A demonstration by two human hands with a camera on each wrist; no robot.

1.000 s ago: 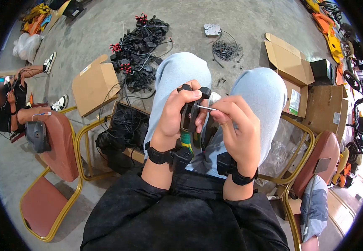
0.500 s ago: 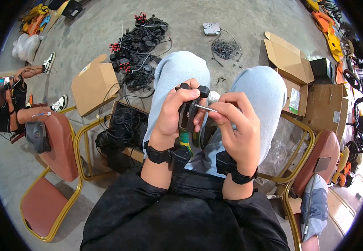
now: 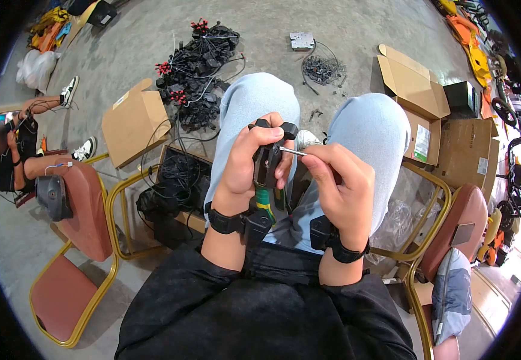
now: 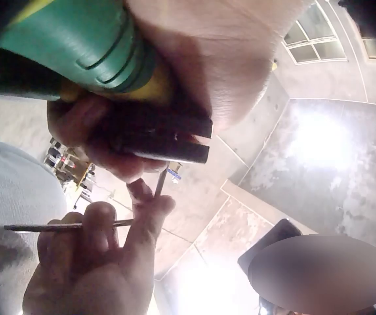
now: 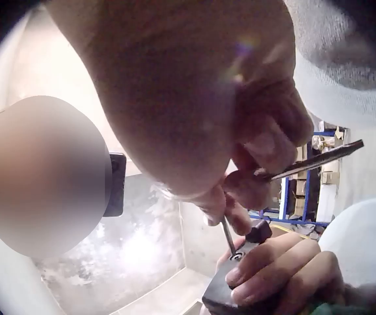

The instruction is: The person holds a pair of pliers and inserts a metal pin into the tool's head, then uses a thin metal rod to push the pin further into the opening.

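In the head view, the left hand [image 3: 240, 162] grips a black part [image 3: 265, 165] above the lap, thumb near its top. A green and yellow handle [image 3: 263, 198] shows beneath that part; in the left wrist view the handle [image 4: 89, 49] lies against the palm. The right hand [image 3: 347, 189] pinches a thin metal rod [image 3: 294, 151] between thumb and fingers. In the right wrist view the rod [image 5: 227, 235] meets a small round recess in the black part [image 5: 219, 289]. A flat dark metal end [image 5: 326, 159] sticks out past the right fingers.
Black parts and cables [image 3: 197, 78] are heaped on the floor ahead, near a silver box [image 3: 302, 41]. Open cardboard boxes [image 3: 134, 123] lie on both sides. Red-brown chairs [image 3: 80, 210] flank the lap. Another person [image 3: 23, 144] sits at far left.
The right index finger, raised half a second ago, has lowered and bent nearer the thumb. The rod's angle has shifted slightly. The left hand keeps its grip on the black part.
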